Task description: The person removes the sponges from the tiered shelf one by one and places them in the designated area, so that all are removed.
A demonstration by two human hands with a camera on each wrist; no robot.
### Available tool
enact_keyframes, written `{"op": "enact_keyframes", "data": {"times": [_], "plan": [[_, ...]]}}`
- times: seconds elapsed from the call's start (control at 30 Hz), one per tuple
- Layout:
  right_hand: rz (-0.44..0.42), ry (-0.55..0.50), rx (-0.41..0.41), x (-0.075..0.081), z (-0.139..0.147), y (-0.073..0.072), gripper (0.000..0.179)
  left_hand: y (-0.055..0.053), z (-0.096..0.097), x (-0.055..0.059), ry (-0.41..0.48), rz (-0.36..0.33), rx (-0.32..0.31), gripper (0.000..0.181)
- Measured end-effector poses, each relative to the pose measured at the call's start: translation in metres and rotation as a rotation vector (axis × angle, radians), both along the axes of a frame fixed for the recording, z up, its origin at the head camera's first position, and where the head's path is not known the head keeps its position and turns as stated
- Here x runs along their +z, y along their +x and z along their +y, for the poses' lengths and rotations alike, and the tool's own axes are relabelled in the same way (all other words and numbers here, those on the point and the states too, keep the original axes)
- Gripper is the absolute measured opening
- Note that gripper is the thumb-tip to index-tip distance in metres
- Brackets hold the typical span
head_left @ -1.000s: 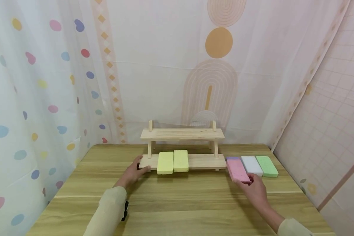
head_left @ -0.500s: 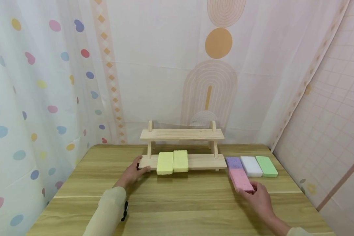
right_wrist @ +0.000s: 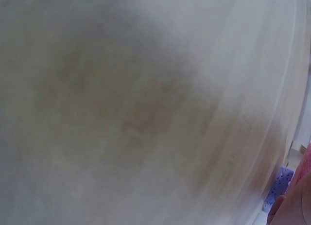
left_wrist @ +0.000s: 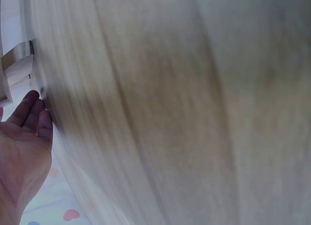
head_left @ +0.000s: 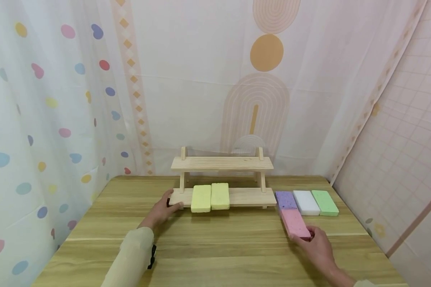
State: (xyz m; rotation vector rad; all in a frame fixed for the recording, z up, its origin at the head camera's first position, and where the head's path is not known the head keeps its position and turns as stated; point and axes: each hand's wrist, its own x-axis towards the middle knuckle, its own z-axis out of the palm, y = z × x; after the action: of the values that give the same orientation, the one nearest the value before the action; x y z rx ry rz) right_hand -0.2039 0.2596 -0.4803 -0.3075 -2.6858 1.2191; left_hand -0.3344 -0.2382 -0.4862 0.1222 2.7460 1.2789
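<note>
My right hand (head_left: 317, 247) grips the near end of a pink sponge (head_left: 295, 224), thumb on one side and fingers on the other. The sponge's far end overlaps a purple sponge (head_left: 286, 200) in the head view. At the right wrist view's corner, a pink edge and the pitted purple sponge (right_wrist: 278, 188) show beside part of the hand. My left hand (head_left: 161, 209) holds the left end of the two-tier wooden shelf (head_left: 251, 196), thumb at its front edge. In the left wrist view several fingers (left_wrist: 30, 111) extend, slightly bent. Two yellow sponges (head_left: 201, 198) lie side by side on the lower tier.
A white sponge (head_left: 306, 202) and a green sponge (head_left: 325, 202) lie right of the purple one. The upper tier (head_left: 222, 162) stands behind and above the lower one. Patterned curtains (head_left: 201, 99) surround the wooden table (head_left: 215, 247) at the back and sides.
My right hand has drawn the pink sponge toward me and slightly right, uncovering most of the purple sponge. The left hand and the shelf have stayed in place.
</note>
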Motion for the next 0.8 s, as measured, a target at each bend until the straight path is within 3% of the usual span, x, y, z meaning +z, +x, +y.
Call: {"op": "enact_keyframes", "data": {"times": [0.37,0.8], "plan": [[-0.013,0.048,-0.009,-0.0050,-0.0019,0.0032,0.078,0.0004,0.0002,0.0013,0.004,-0.007,0.006,0.092],[0.000,0.012,0.004,-0.0026,-0.0016,0.0012,0.080,-0.0016,0.0011,0.0001,-0.009,-0.004,0.007,0.093]]}}
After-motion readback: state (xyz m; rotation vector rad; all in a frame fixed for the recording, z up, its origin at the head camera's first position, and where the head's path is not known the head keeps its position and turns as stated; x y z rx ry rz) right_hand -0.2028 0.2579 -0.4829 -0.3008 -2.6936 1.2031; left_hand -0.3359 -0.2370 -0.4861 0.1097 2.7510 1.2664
